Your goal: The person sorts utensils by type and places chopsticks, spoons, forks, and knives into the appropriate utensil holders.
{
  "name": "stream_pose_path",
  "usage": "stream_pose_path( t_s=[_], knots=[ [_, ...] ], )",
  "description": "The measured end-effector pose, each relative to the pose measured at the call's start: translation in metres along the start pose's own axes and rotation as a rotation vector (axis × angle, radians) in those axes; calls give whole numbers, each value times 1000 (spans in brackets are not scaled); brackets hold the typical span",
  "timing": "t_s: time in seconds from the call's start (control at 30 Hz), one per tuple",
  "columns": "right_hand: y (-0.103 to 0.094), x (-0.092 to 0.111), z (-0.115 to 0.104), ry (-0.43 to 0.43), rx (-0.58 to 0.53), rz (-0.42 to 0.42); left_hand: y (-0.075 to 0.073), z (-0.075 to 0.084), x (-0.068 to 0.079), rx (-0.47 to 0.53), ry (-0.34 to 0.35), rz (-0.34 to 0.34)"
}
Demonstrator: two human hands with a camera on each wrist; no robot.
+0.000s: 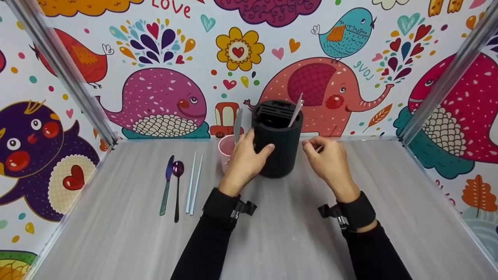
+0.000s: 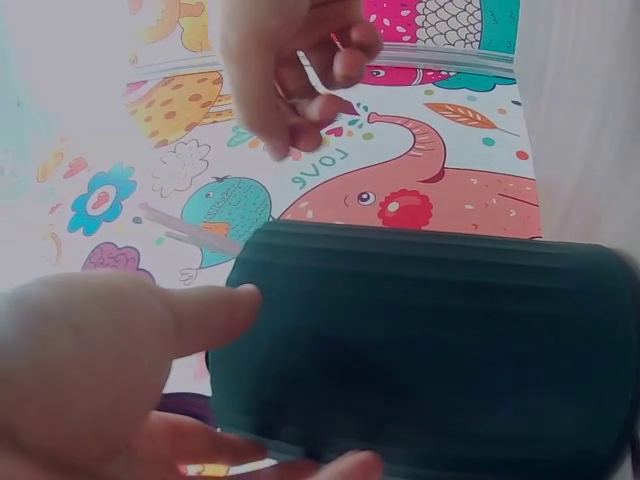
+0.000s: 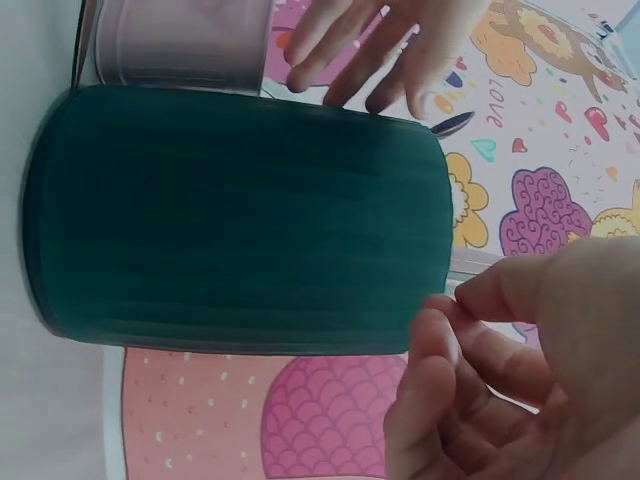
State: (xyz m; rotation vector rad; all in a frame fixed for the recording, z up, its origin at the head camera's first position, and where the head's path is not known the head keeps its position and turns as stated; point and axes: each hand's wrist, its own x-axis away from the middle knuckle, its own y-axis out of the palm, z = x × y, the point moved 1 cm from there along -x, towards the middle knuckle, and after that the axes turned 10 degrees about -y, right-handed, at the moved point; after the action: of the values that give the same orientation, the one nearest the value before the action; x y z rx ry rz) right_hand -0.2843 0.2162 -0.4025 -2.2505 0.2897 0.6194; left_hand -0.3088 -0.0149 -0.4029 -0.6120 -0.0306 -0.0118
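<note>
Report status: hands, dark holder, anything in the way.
Left hand against dark holder; right hand opposite, fingers curled, no item visible. Holder upright, pale sticks leaning from its top. Pink cup close by left hand, might crowd it.

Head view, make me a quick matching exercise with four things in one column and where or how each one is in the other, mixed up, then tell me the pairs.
Things:
1. dark holder
2. pink cup
3. spoon
4. blue chopsticks

Places and states:
A. lying just right of the knife
B. upright, with pale sticks poking out of its top
C. lying side by side, as a pair
D. standing just left of the dark holder

Pairs: 1-B, 2-D, 3-A, 4-C
</note>
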Motion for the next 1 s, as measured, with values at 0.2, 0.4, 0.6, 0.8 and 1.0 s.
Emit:
stream_pose_path(
  t_s=[0.2, 0.4, 0.6, 0.8, 1.0],
  knots=[
    [1, -2, 10, -35, 29, -70, -2, 4, 5, -5, 6, -1],
    [5, -3, 17, -52, 38, -110, -11, 1, 13, -3, 20, 32],
    [11, -3, 17, -39, 7, -171, -25, -15, 19, -70, 89, 126],
    [18, 0, 23, -17, 24, -237, -41, -50, 27, -274, 87, 46],
    [28, 7, 29, 24, 23, -395, -44, -85, 35, -525, -5, -102]
  ],
)
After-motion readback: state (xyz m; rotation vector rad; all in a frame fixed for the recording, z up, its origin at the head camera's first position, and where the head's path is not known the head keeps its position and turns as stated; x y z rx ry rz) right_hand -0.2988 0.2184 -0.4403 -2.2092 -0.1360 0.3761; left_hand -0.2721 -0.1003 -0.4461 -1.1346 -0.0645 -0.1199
